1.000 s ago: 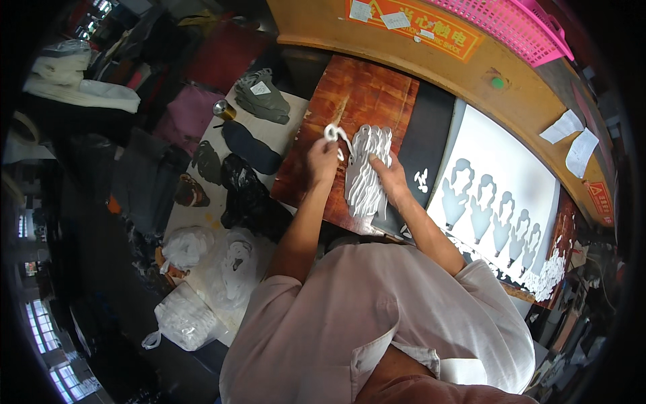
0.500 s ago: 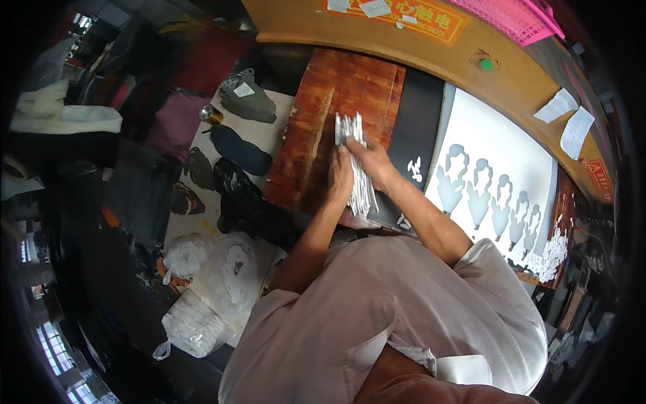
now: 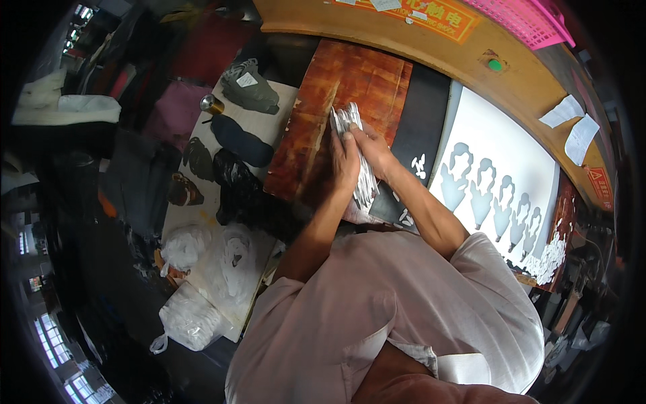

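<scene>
Both hands grip a thick stack of thin white cut-out pieces (image 3: 367, 187), seen edge-on with uneven ends. My left hand (image 3: 346, 161) presses along the stack's left side. From the right, my right hand (image 3: 377, 153) closes round it, its thumb near the left thumb at the upper part. The stack stands over the reddish-brown board (image 3: 367, 73), tilted slightly to the left at its far end. How the hidden fingers sit beneath the stack cannot be seen.
Right of the board lies a white sheet (image 3: 489, 121) with a row of cut-out shapes and white scraps (image 3: 553, 259) at its near corner. A yellow machine beam (image 3: 377, 28) spans the far side. Bagged items (image 3: 195, 322), a can (image 3: 212, 104) and dark bundles (image 3: 242, 143) lie left.
The stack has tilted a little further left, and both hands have shifted slightly with it, still gripping. The whole view has moved a little.
</scene>
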Demonstrator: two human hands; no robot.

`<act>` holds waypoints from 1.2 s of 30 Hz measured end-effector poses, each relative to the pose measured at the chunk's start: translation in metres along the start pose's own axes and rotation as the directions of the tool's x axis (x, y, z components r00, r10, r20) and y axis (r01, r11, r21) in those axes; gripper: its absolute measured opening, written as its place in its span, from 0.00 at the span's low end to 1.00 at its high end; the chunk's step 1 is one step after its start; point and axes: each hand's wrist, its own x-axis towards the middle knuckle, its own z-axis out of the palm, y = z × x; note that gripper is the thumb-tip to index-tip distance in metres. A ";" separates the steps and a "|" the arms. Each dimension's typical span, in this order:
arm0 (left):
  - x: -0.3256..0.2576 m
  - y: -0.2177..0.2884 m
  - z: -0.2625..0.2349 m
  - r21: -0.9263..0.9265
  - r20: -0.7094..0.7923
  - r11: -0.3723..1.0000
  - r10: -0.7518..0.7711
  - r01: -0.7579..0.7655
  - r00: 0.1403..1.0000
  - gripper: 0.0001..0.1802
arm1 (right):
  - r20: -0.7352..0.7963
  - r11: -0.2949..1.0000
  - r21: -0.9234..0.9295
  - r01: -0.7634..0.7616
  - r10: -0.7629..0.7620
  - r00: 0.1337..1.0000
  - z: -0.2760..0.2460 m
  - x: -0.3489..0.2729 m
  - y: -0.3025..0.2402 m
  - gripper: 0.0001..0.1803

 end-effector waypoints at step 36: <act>0.021 0.020 -0.022 -0.179 0.470 0.842 -0.380 0.508 0.796 0.38 | 0.172 0.903 -0.064 -0.426 0.430 0.886 -0.032 -0.002 -0.045 0.52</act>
